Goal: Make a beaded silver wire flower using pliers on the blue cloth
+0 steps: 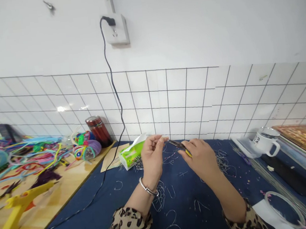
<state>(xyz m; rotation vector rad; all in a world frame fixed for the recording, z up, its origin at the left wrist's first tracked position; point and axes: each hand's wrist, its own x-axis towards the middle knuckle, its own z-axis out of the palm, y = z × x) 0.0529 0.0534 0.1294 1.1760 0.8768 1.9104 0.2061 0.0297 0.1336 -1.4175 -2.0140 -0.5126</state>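
My left hand (152,156) is raised over the dark blue cloth (103,214), its fingertips pinched on a thin piece of wire that I can barely see. My right hand (199,157) is closed around small pliers (180,146) with yellow handles, and the jaws point left toward the left fingertips. A silver bangle (147,188) sits on my left wrist. Several bent wire bits (164,195) lie scattered on the cloth below and around both hands. Both sleeves are leopard print.
A green tissue pack (131,154) lies just left of my hands. A red flask (98,131), coloured pipe cleaners (36,152) and a yellow glue gun (20,206) sit on the wooden table at left. A white mug (266,140), straight wires (281,188) and a black cable (113,97) are nearby.
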